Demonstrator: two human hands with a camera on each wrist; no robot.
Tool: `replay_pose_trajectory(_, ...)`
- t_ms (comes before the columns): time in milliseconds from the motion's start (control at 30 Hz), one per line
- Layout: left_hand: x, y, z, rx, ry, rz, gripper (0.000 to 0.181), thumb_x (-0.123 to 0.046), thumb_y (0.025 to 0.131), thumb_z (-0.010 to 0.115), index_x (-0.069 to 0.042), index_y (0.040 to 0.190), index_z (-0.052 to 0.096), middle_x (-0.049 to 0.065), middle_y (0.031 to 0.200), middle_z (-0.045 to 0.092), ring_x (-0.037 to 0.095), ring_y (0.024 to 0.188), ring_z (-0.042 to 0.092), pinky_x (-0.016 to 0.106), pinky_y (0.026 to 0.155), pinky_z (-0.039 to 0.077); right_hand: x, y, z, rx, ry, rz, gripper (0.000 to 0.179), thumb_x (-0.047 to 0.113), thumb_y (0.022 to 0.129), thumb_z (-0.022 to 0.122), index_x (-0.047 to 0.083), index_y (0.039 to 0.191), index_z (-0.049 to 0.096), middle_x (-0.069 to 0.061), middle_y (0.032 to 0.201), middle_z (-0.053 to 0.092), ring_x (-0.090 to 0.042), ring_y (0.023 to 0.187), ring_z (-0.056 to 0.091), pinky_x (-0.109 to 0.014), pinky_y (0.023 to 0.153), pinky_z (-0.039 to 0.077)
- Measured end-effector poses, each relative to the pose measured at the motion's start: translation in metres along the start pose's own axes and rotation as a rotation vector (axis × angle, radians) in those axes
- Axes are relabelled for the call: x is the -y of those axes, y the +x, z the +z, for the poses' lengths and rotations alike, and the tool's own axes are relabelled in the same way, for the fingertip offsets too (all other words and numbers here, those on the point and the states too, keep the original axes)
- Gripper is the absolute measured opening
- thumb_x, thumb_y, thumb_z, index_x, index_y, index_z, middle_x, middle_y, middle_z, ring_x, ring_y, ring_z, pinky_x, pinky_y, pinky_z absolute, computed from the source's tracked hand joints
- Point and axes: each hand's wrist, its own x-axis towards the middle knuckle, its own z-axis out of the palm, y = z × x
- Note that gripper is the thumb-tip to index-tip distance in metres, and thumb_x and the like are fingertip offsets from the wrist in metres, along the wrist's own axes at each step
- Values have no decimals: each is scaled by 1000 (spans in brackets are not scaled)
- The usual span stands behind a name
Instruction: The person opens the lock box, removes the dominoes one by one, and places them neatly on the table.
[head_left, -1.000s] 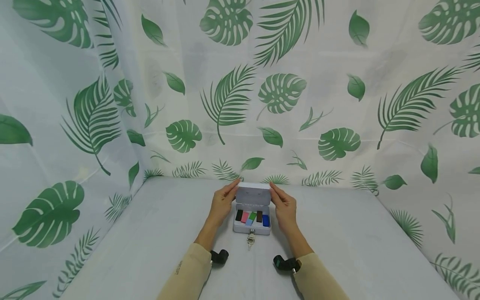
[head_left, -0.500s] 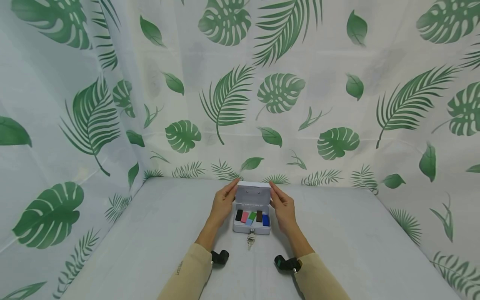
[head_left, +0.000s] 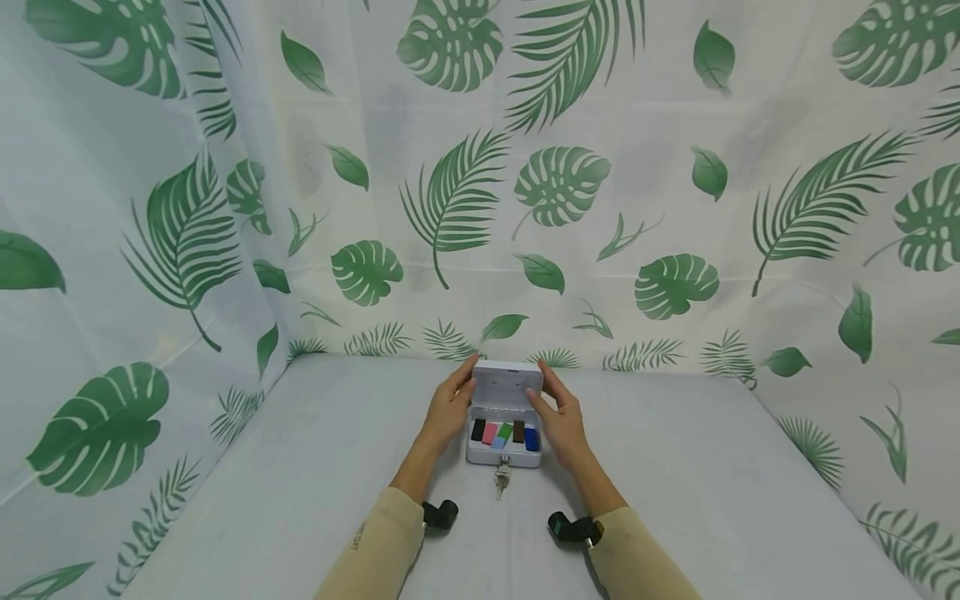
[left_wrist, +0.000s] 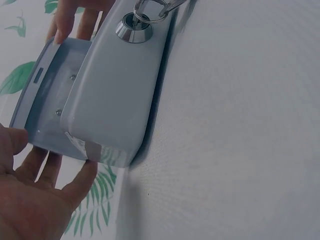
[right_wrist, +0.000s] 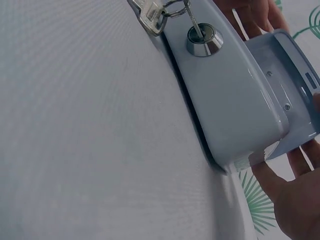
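A small pale grey cash box (head_left: 487,458) stands on the table with its lid (head_left: 498,389) raised. My left hand (head_left: 447,415) holds the lid's left edge, thumb at the front rim and fingers behind. On the right edge, my right hand (head_left: 564,421) grips the lid, its thumb over the inner face. Inside lie small flat blocks: black (head_left: 478,430), pink (head_left: 490,433), green (head_left: 506,431), light blue (head_left: 498,445), brown (head_left: 518,432) and blue (head_left: 532,440). Keys (right_wrist: 151,16) on a ring hang from the round lock (left_wrist: 134,31) at the front.
A white cloth (head_left: 712,475) covers the table around the box. Leaf-patterned curtains (head_left: 480,192) rise at the back and sides. Black wrist cameras (head_left: 441,515) sit at both sleeves, low over the cloth.
My right thumb has moved left and down onto the lid's inner face, and the right hand has shifted slightly. The left hand keeps its hold; the box and blocks stay put.
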Motion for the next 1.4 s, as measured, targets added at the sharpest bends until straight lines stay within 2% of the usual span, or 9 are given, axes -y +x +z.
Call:
replay_pose_trajectory(100, 0, 0, 0, 3, -2, 5, 49, -18, 113, 45, -24, 161, 42, -2, 168, 36, 24, 156, 34, 49, 119, 40, 12, -4, 0, 10, -8, 3, 66, 12, 105, 63, 19, 163, 35, -17, 157, 50, -34, 149, 41, -63, 127, 20)
replay_pose_trajectory(300, -2, -2, -1, -17, 23, 45, 47, -16, 112, 48, -20, 159, 46, 1, 165, 43, 25, 152, 41, 49, 117, 44, 30, -12, -1, 24, -104, -49, 66, 5, 103, 63, 12, 162, 36, -20, 157, 47, -38, 141, 47, -44, 111, 51)
replay_pose_trajectory(367, -3, -2, -3, -20, 28, 53, 47, -15, 111, 49, -20, 158, 47, 0, 163, 45, 24, 151, 43, 48, 117, 44, 24, -10, -1, 6, -132, -104, 65, 3, 102, 64, 11, 161, 39, -22, 158, 46, -42, 138, 49, -46, 108, 51)
replay_pose_trajectory(467, -5, -4, -5, -18, 46, 57, 48, -16, 110, 51, -23, 157, 48, -3, 161, 47, 23, 148, 47, 47, 119, 42, 10, -5, -3, -26, -162, -186, 65, 2, 100, 67, 10, 159, 43, -22, 156, 48, -45, 134, 52, -60, 105, 49)
replay_pose_trajectory(567, -6, -4, -7, -20, 75, 59, 49, -17, 109, 55, -27, 157, 48, -6, 160, 50, 24, 146, 50, 48, 120, 42, 2, -3, -4, -46, -200, -247, 66, 5, 97, 72, 10, 157, 46, -19, 152, 52, -43, 130, 55, -66, 103, 48)
replay_pose_trajectory(767, -5, -4, -13, -44, 89, 55, 54, -17, 105, 64, -24, 157, 49, 3, 161, 49, 33, 145, 51, 50, 114, 48, 8, -4, -6, -98, -306, -312, 68, 11, 96, 75, 19, 158, 47, -14, 154, 49, -35, 132, 51, -56, 103, 51)
replay_pose_trajectory(967, -5, -7, -18, -64, 104, 69, 64, -14, 101, 69, -15, 160, 42, 15, 158, 51, 38, 141, 54, 54, 113, 48, 15, -6, -5, -146, -368, -308, 68, 10, 97, 73, 24, 158, 46, -11, 153, 48, -33, 130, 53, -45, 102, 52)
replay_pose_trajectory(1233, -7, -9, -24, -69, 125, 83, 65, -18, 99, 73, -18, 158, 46, 20, 151, 56, 37, 137, 58, 57, 111, 49, 21, -8, -1, -151, -381, -400, 60, 6, 95, 75, 15, 151, 54, -12, 150, 50, -30, 121, 56, -43, 93, 57)
replay_pose_trajectory(1400, -8, -10, -29, -20, 135, 65, 67, -25, 99, 74, -21, 159, 45, 14, 155, 54, 35, 140, 56, 55, 113, 48, 24, -9, 0, -145, -387, -414, 56, 8, 97, 74, 11, 149, 55, -11, 150, 51, -28, 120, 56, -37, 91, 57)
